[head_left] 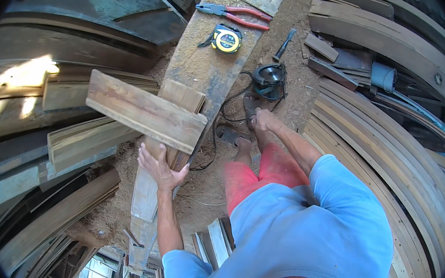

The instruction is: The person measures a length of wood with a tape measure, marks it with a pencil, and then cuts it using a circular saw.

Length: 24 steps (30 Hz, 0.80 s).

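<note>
A short wide wooden board point(146, 110) lies slantwise across a long, narrow plank bench point(187, 61). Under it, a smaller wood piece point(184, 95) sticks out on the far side. My left hand point(157, 167) is at the board's near edge with fingers spread, by wood under the board; whether it presses on that wood I cannot tell. Over by my lower leg, my right hand point(265, 120) is closed, and its fingers hide whatever may be inside. A circular saw point(269, 80) sits on the ground beyond that hand.
On the sawdust-covered bench are pliers point(234, 14) with red handles and a yellow-black tape measure point(226, 38). A chisel-like tool point(284, 44) lies on the ground near the saw. A dark cord point(224, 106) trails by my feet. Stacked boards point(376, 161) flank both sides.
</note>
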Each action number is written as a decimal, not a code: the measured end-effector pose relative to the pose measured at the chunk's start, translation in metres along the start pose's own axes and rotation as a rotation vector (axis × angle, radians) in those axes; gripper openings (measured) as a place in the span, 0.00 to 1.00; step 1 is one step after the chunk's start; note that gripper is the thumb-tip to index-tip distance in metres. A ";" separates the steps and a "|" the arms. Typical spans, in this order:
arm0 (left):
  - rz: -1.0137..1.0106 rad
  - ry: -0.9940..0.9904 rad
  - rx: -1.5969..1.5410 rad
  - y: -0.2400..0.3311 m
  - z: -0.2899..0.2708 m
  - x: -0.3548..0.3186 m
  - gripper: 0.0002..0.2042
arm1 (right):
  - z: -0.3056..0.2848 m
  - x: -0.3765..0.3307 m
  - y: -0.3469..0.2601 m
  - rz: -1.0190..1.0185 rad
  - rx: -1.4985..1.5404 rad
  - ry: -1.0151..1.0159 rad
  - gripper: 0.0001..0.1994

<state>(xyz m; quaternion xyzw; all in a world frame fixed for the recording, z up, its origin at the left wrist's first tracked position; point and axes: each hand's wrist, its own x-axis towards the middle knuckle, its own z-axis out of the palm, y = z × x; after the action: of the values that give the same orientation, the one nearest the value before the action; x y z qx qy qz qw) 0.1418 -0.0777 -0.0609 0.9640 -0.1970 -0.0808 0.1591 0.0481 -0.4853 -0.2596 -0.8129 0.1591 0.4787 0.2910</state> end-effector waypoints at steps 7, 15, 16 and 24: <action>0.017 -0.042 0.014 -0.001 0.001 -0.001 0.54 | 0.075 0.146 0.072 -0.151 -0.276 0.036 0.27; -0.030 -0.146 0.018 -0.011 0.002 -0.002 0.55 | 0.130 0.264 0.157 -0.213 -0.199 0.156 0.26; -0.047 -0.156 0.020 -0.011 0.002 -0.003 0.55 | 0.127 0.268 0.161 -0.193 -0.211 0.158 0.25; -0.032 -0.133 -0.003 -0.017 0.003 -0.011 0.52 | 0.103 0.256 0.184 -0.048 -0.231 0.209 0.21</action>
<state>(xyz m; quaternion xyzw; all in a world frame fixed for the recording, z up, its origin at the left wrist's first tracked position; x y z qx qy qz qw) 0.1374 -0.0593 -0.0686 0.9593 -0.1915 -0.1477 0.1459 0.0044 -0.5597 -0.5800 -0.8900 0.1131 0.3995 0.1886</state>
